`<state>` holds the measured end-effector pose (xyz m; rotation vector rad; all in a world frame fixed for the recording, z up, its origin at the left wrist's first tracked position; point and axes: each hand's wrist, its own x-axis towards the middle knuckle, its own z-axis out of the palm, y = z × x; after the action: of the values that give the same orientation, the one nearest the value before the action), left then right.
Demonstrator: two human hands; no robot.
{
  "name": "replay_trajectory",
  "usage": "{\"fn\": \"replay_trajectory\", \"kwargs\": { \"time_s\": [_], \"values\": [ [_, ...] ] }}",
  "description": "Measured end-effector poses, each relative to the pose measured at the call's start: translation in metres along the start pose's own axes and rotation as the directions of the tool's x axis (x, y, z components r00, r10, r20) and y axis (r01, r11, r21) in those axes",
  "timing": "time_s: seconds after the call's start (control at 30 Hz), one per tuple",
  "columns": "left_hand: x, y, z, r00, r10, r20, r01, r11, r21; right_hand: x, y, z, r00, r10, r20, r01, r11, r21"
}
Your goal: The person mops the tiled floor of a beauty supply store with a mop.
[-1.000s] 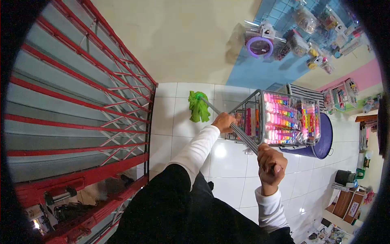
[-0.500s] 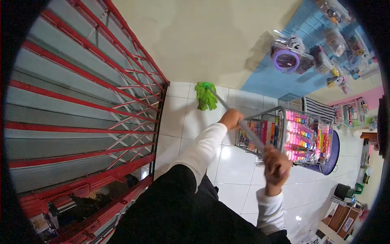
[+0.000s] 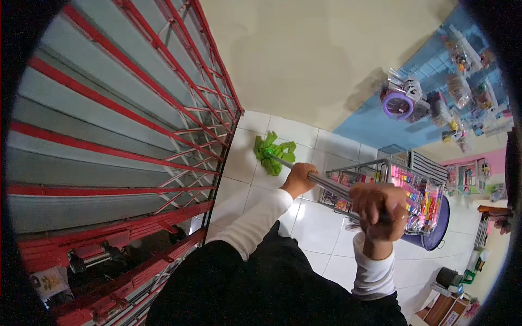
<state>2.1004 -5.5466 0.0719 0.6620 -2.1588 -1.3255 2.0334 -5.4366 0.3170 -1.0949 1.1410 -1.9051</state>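
A mop with a green cloth head (image 3: pixel 273 154) rests on the white tiled floor, its strips spread out. Its grey handle (image 3: pixel 333 186) slants up toward me at the right. Midway along the handle, my left hand (image 3: pixel 300 180) is wrapped round it. My right hand (image 3: pixel 380 211) grips the upper end in a fist, closer to the camera. Part of the handle's top is hidden by that fist.
A red folding metal gate (image 3: pixel 114 114) runs along the left. At the right stand a wire rack (image 3: pixel 387 173) of colourful packets and a purple tub (image 3: pixel 443 225). Packaged goods (image 3: pixel 399 103) hang on the blue and cream wall ahead.
The mop head has moved back from the wall toward me, and its strips have fanned out. Both hands still hold the handle; the right one has risen slightly. The view has shifted.
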Motion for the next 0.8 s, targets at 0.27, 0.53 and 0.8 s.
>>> {"fn": "replay_trajectory", "kwargs": {
  "time_s": [0.27, 0.53, 0.8],
  "values": [
    [0.016, -0.026, -0.013, 0.991, 0.131, 0.037, -0.136, 0.974, 0.18, 0.004, 0.017, -0.001, 0.984, -0.132, 0.118, 0.136, 0.991, -0.02],
    [0.061, -0.09, -0.024, 0.949, 0.313, -0.033, -0.294, 0.919, 0.265, 0.024, 0.077, -0.034, 0.897, -0.206, 0.392, 0.215, 0.976, 0.021],
    [0.097, -0.144, -0.026, 0.98, 0.151, -0.128, -0.117, 0.965, 0.236, 0.036, 0.151, -0.062, 0.937, -0.187, 0.294, 0.204, 0.979, -0.026]
  ]
}}
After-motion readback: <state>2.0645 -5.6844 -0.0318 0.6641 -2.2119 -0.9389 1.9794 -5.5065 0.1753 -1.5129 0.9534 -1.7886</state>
